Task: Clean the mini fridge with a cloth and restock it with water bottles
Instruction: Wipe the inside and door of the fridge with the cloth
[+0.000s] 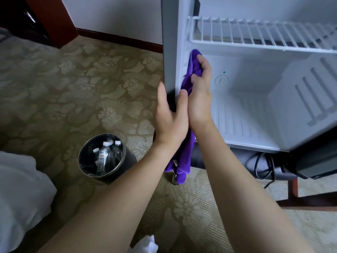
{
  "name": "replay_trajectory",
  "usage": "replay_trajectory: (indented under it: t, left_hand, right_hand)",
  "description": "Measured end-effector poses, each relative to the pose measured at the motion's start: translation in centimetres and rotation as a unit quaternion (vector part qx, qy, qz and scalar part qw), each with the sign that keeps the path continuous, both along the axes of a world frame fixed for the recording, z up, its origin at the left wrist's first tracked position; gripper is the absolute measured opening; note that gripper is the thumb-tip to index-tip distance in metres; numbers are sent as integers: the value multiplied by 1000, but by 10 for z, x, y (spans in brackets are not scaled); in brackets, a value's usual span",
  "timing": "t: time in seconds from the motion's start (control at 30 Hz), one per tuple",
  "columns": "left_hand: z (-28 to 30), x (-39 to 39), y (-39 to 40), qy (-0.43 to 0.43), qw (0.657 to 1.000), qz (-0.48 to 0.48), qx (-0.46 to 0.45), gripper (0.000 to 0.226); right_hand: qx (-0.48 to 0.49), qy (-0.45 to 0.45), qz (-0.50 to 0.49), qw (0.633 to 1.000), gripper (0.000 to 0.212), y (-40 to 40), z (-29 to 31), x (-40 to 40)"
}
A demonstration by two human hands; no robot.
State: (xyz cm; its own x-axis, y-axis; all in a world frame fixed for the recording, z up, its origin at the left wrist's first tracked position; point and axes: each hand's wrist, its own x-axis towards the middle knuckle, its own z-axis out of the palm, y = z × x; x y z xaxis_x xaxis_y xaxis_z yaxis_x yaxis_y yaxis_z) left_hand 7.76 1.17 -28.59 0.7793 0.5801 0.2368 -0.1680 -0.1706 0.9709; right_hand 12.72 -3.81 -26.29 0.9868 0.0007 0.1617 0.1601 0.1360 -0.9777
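Note:
The white mini fridge (242,114) stands open at the upper right, its inside bare apart from a wire shelf (259,33). My right hand (199,92) presses a purple cloth (193,70) against the inner left wall, and the cloth's tail hangs down below my wrists. My left hand (169,114) grips the fridge's grey left edge (168,52), thumb on the front, fingers on the outer side. Several clear water bottles (107,156) with white caps stand in a round metal bin (85,161) on the carpet to the left.
Patterned beige carpet (54,88) covers the floor. White bedding (20,194) lies at the lower left. A black cable (264,167) and a dark wooden stand (295,190) sit under the fridge. A white wall with dark skirting runs behind. A thermostat dial (221,80) is on the inner back wall.

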Motion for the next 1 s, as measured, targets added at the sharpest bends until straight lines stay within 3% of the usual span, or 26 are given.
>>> replay_trajectory:
  t: [0.13,0.3,0.43,0.57,0.63,0.77,1.0]
  left_hand:
    - [-14,7,5,0,1000,-2,13,72]
    - [-33,13,7,12,1000,2,7,56]
    - [-48,14,9,22,1000,-11,2,29]
    - [-62,10,10,42,999,-20,5,22]
    - [-68,9,9,60,998,-20,-2,22]
    - [-73,7,6,67,998,-11,-2,47]
    - [-74,1,0,64,998,-13,1,52]
  right_hand:
    - [-10,6,12,1000,47,3,-3,28]
    - [2,20,14,1000,47,5,-16,53]
    - [19,38,7,999,50,7,-35,62]
    - [11,71,1,997,50,8,-58,71]
    - [-7,91,6,996,51,8,-69,74]
    - [-68,125,23,990,51,6,-90,84]
    - [-241,162,45,956,63,4,-100,85]
